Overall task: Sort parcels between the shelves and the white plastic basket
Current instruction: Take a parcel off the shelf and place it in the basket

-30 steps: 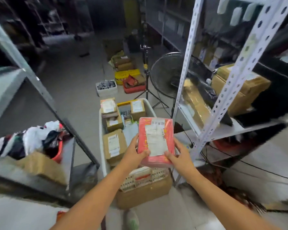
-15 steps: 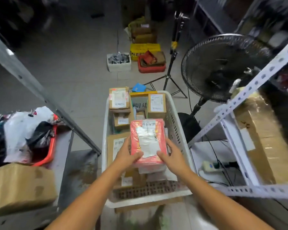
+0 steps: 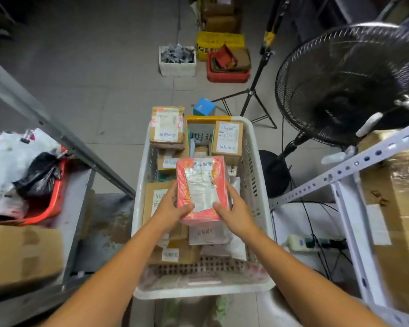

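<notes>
A red parcel [image 3: 202, 187] with a white shipping label is held flat over the middle of the white plastic basket [image 3: 257, 175]. My left hand [image 3: 172, 208] grips its left edge and my right hand [image 3: 234, 211] grips its right edge. The basket stands on the floor between two shelves and holds several brown cardboard parcels [image 3: 167, 127] and pale mailers [image 3: 208, 234]. A grey metal shelf [image 3: 78, 201] is on the left. The white perforated shelf [image 3: 345, 166] is on the right.
The left shelf carries a cardboard box [image 3: 21, 253] and a red bin [image 3: 50, 199] stuffed with bags. A large taped box [image 3: 397, 208] fills the right shelf. A black floor fan [image 3: 350, 81], a tripod [image 3: 253, 90], a power strip [image 3: 302, 243] and crates [image 3: 227, 67] stand around.
My view has tipped down from the right shelf to the basket. Both hands have lowered the red parcel until it hangs just above the parcels inside.
</notes>
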Available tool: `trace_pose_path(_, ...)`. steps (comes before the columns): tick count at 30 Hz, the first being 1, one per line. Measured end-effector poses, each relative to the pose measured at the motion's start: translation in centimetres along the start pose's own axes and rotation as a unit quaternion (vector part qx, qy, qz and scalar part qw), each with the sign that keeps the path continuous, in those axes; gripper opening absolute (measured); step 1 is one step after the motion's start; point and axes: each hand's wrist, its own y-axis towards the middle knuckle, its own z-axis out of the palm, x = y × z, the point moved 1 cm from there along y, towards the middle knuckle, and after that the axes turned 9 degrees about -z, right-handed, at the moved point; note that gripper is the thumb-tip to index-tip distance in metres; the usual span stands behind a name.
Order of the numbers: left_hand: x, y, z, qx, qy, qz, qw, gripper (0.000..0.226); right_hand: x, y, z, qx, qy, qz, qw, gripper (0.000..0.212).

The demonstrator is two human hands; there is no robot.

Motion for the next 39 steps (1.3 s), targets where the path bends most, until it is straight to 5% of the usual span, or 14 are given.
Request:
trace_pose_path(5, -0.9, -0.2, -0.5, 0.008, 0.070, 0.004, 0.998, 0.087, 1.1, 0.2, -0.7, 0.025, -0.026, 0.032, 0.999, 0.067)
trace_pose_path(10, -3.2, -1.5, -1.7, -0.009, 0.252, 0.047, 0.966, 0.057, 3.1, -0.6, -1.5, 0.029, -0.111, 0.074, 0.991, 0.061)
trace_pose_path(13, -5.5, -3.2, -1.9, -0.023, 0.387, 0.072, 0.919, 0.039, 4.9, -3.1, -3.1, 0.012, -0.186, 0.097, 0.978, 0.056)
trace_pose_path(22, -12.4, -13.9, 5.8, -0.002, 0.640, 0.221, 0.736, 0.054, 10.6, -17.6, -11.4, -0.103, -0.278, 0.107, 0.949, 0.047)
trace_pose_path(27, -12.6, -21.7, 13.2, 0.016, 0.669, 0.292, 0.683, 0.039, 10.1, -29.6, -15.1, -0.152, -0.284, 0.131, 0.937, 0.056)
trace_pose_path(30, -10.5, -26.5, 18.8, 0.049, 0.683, 0.308, 0.661, 0.041, 8.7, -38.3, -17.9, -0.195, -0.296, 0.142, 0.924, 0.043)
trace_pose_path(39, -2.9, -38.3, 40.5, 0.212, 0.709, 0.424, 0.522, 0.046, 3.4, -63.3, -26.2, -0.360, -0.258, 0.306, 0.843, 0.043)
